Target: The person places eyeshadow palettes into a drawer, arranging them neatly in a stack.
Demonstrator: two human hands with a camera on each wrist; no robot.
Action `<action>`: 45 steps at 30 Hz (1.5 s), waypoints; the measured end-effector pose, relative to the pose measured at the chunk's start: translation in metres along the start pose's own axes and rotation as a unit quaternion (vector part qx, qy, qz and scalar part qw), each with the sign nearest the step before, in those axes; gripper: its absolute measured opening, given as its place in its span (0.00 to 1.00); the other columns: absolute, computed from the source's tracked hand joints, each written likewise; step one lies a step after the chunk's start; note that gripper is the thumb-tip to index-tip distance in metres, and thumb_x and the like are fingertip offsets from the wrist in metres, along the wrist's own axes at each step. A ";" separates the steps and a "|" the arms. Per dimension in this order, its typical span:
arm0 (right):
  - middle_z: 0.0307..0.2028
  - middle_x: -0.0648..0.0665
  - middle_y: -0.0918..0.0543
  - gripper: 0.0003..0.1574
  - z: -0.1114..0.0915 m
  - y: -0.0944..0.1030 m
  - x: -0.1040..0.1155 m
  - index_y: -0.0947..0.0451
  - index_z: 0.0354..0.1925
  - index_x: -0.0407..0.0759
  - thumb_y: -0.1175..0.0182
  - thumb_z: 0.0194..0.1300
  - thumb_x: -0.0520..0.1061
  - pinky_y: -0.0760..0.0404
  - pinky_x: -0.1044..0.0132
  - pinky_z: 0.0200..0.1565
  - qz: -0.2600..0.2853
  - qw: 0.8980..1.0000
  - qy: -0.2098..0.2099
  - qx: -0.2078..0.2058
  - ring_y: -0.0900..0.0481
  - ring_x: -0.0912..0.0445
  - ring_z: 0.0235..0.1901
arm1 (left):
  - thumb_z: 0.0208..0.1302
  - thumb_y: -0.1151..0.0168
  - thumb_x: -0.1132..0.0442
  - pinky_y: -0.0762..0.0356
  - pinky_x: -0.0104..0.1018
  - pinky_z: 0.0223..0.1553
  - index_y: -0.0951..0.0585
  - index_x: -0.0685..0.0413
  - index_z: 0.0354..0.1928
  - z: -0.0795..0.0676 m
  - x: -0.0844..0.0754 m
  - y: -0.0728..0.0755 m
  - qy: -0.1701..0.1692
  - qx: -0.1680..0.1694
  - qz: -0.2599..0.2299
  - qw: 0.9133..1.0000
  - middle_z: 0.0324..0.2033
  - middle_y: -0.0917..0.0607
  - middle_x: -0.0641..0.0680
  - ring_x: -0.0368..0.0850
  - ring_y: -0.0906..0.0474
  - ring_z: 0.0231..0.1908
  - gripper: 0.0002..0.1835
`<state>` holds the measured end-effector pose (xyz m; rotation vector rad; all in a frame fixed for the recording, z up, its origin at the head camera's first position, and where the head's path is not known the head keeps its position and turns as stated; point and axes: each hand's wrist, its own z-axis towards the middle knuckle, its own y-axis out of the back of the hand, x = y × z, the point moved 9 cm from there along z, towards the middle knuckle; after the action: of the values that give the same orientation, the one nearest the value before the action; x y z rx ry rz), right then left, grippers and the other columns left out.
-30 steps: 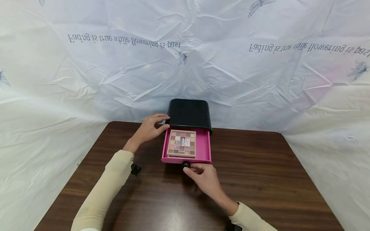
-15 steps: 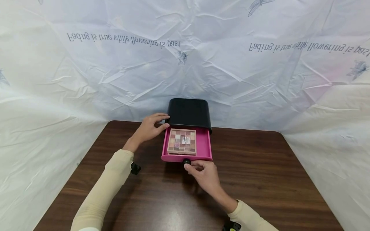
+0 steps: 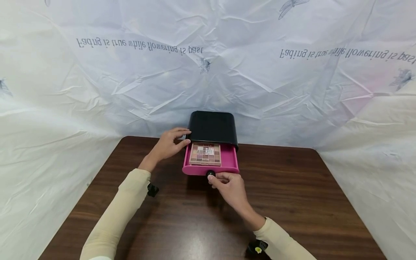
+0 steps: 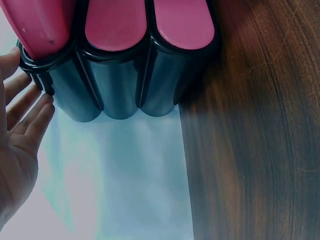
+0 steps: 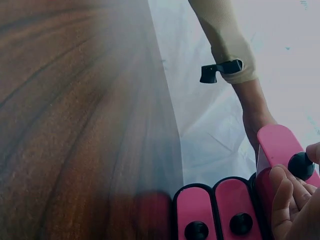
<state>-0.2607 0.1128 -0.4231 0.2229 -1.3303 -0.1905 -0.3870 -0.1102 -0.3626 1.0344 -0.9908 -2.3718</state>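
A black drawer cabinet [image 3: 212, 126] stands at the table's far edge, its pink top drawer [image 3: 229, 159] part way out. Inside that drawer lies an eyeshadow palette [image 3: 205, 154], whose far end comes right up to the cabinet's front edge. My right hand [image 3: 231, 187] pinches the round black drawer knob [image 5: 301, 166] between thumb and fingers. My left hand [image 3: 169, 144] steadies the cabinet's left side with extended fingers, the thumb near the drawer opening. In the left wrist view, its fingertips touch the black casing [image 4: 75, 95] beside the top drawer.
Two more pink drawers [image 5: 194, 205] sit closed below the top one, each with a black knob [image 5: 241, 223]. The brown wooden table [image 3: 292, 202] extends in front and to both sides. A white printed sheet [image 3: 156, 72] hangs close behind the cabinet.
The top drawer has slid further into the cabinet, carrying the palette with it. My right hand has moved forward with the knob, while my left hand has stayed in place.
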 end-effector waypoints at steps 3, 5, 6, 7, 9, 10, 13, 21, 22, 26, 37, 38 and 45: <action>0.27 0.43 0.10 0.12 0.005 -0.001 0.000 0.10 0.34 0.45 0.28 0.65 0.53 0.18 0.68 0.29 -0.004 1.000 0.006 -0.006 0.12 0.56 0.27 | 0.72 0.35 0.51 0.21 0.53 0.60 0.18 0.53 0.64 -0.001 0.000 0.001 0.006 -0.002 0.001 1.000 0.63 0.20 0.58 0.55 0.19 0.59 0.23; 0.27 0.45 0.10 0.12 0.008 -0.001 0.001 0.10 0.34 0.46 0.28 0.65 0.53 0.19 0.68 0.28 -0.010 1.000 0.011 -0.012 0.12 0.56 0.27 | 0.72 0.35 0.51 0.21 0.53 0.60 0.18 0.53 0.64 -0.001 0.000 0.002 0.008 -0.003 0.001 1.000 0.63 0.20 0.58 0.55 0.19 0.59 0.24; 0.26 0.47 0.10 0.12 0.010 -0.001 0.002 0.09 0.34 0.46 0.28 0.65 0.53 0.19 0.68 0.28 -0.013 1.000 0.012 -0.013 0.12 0.56 0.27 | 0.72 0.35 0.50 0.21 0.53 0.61 0.18 0.53 0.64 -0.001 0.000 0.003 0.010 -0.004 0.001 1.000 0.63 0.20 0.57 0.55 0.19 0.59 0.24; 0.26 0.48 0.10 0.12 0.012 -0.002 0.002 0.09 0.34 0.46 0.28 0.65 0.53 0.18 0.68 0.28 -0.015 1.000 0.013 -0.014 0.11 0.55 0.27 | 0.72 0.35 0.50 0.21 0.53 0.61 0.18 0.52 0.64 -0.001 0.000 0.003 0.010 -0.005 0.001 1.000 0.63 0.20 0.57 0.55 0.19 0.59 0.24; 0.25 0.50 0.11 0.12 0.015 -0.002 0.001 0.09 0.34 0.47 0.28 0.65 0.54 0.19 0.68 0.28 -0.020 1.000 0.010 -0.016 0.11 0.54 0.27 | 0.72 0.35 0.50 0.21 0.53 0.61 0.18 0.52 0.64 -0.001 -0.001 0.003 0.011 -0.004 -0.001 1.000 0.63 0.20 0.57 0.55 0.19 0.59 0.24; 0.26 0.49 0.10 0.12 0.017 -0.002 0.000 0.09 0.34 0.47 0.28 0.65 0.54 0.20 0.68 0.27 -0.021 1.000 0.009 -0.017 0.11 0.54 0.27 | 0.72 0.35 0.50 0.22 0.53 0.61 0.18 0.53 0.65 -0.001 -0.001 0.003 0.010 -0.003 -0.002 1.000 0.63 0.20 0.58 0.55 0.19 0.59 0.24; 0.26 0.46 0.10 0.14 0.023 -0.002 -0.002 0.09 0.34 0.48 0.28 0.65 0.56 0.20 0.68 0.27 -0.023 1.000 -0.001 -0.019 0.11 0.55 0.28 | 0.72 0.35 0.51 0.21 0.52 0.61 0.18 0.53 0.64 -0.001 -0.001 0.003 0.007 -0.002 -0.004 1.000 0.63 0.20 0.58 0.55 0.19 0.59 0.24; 0.28 0.43 0.10 0.20 0.037 -0.005 -0.006 0.09 0.37 0.47 0.30 0.65 0.61 0.15 0.63 0.26 -0.015 1.000 -0.014 -0.010 0.11 0.52 0.29 | 0.72 0.35 0.53 0.20 0.53 0.59 0.18 0.54 0.64 -0.002 -0.001 0.003 -0.004 -0.003 -0.008 1.000 0.63 0.20 0.58 0.56 0.19 0.58 0.22; 0.28 0.42 0.10 0.20 0.039 -0.005 -0.006 0.09 0.37 0.47 0.30 0.65 0.61 0.15 0.63 0.26 -0.013 1.000 -0.013 -0.010 0.11 0.52 0.29 | 0.73 0.36 0.53 0.20 0.53 0.59 0.18 0.54 0.64 -0.002 -0.001 0.003 -0.004 -0.003 -0.008 1.000 0.63 0.20 0.58 0.56 0.19 0.58 0.22; 0.30 0.41 0.10 0.21 0.048 -0.005 -0.009 0.09 0.39 0.46 0.31 0.66 0.61 0.15 0.63 0.27 -0.014 1.000 -0.012 -0.009 0.11 0.52 0.30 | 0.73 0.36 0.53 0.20 0.52 0.59 0.18 0.54 0.64 -0.003 0.000 0.001 -0.006 -0.003 -0.011 1.000 0.63 0.20 0.58 0.56 0.19 0.59 0.22; 0.32 0.38 0.10 0.21 0.058 -0.003 -0.011 0.10 0.37 0.44 0.30 0.66 0.61 0.14 0.63 0.29 -0.012 0.999 -0.030 -0.013 0.10 0.43 0.34 | 0.73 0.36 0.52 0.18 0.52 0.56 0.18 0.53 0.64 -0.003 0.002 -0.002 -0.009 -0.004 -0.016 1.000 0.63 0.20 0.58 0.56 0.19 0.59 0.22; 0.32 0.39 0.10 0.21 0.058 -0.003 -0.011 0.10 0.36 0.45 0.30 0.65 0.61 0.13 0.63 0.29 -0.013 0.999 -0.030 -0.013 0.10 0.43 0.34 | 0.73 0.36 0.52 0.18 0.52 0.56 0.18 0.53 0.64 -0.003 0.002 -0.001 -0.008 -0.005 -0.014 1.000 0.63 0.20 0.58 0.56 0.19 0.59 0.22; 0.32 0.39 0.10 0.19 0.059 -0.003 -0.013 0.09 0.35 0.47 0.30 0.66 0.61 0.13 0.61 0.29 -0.015 0.999 -0.033 -0.016 0.10 0.50 0.31 | 0.73 0.36 0.53 0.17 0.52 0.55 0.18 0.54 0.64 -0.002 0.001 -0.001 -0.008 -0.005 -0.013 1.000 0.63 0.20 0.58 0.56 0.19 0.58 0.22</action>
<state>-0.3209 0.1107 -0.4229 0.2106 -1.3894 -0.2469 -0.3859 -0.1114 -0.3648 1.0314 -0.9773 -2.4070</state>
